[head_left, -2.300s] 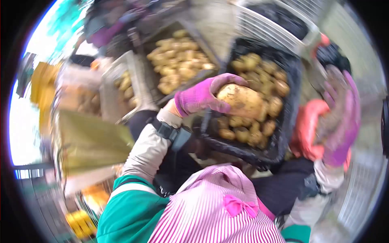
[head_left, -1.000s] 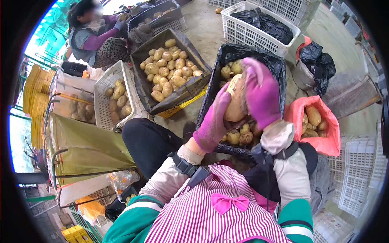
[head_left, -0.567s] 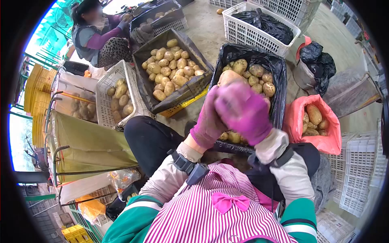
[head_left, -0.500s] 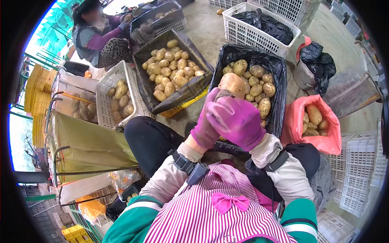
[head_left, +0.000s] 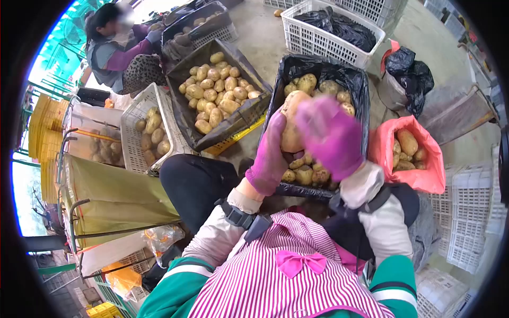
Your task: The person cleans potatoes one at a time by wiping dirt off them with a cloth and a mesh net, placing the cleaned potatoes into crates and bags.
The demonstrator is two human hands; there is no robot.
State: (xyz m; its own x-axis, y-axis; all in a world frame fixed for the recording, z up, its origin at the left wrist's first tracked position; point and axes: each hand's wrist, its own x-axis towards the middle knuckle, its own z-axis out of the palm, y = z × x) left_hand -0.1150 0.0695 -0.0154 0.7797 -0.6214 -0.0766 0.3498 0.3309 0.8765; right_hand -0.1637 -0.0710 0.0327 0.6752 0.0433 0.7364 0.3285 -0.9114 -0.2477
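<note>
A large pale potato [head_left: 292, 124] stands upright in my left hand [head_left: 269, 153], which wears a purple glove and is closed around its lower left side. Close against the potato's right side is my right hand [head_left: 333, 137], in a matching glove. Motion smears its fingers, so I cannot tell if it grips anything. Both hands are above a crate lined with black plastic [head_left: 362, 100], where more potatoes [head_left: 306, 83] lie, partly hidden by my hands.
Left of it stands a dark-lined crate [head_left: 177, 98] of potatoes, then a white crate [head_left: 130, 139] with some. A red bag [head_left: 432, 153] of potatoes sits at right. A white crate holding black plastic [head_left: 289, 37] is behind. Another person [head_left: 119, 50] sits at upper left.
The large potato has turned more upright and shifted slightly left. My right hand has moved right, off the left hand, and now blurs beside the potato. The view has shifted a little.
</note>
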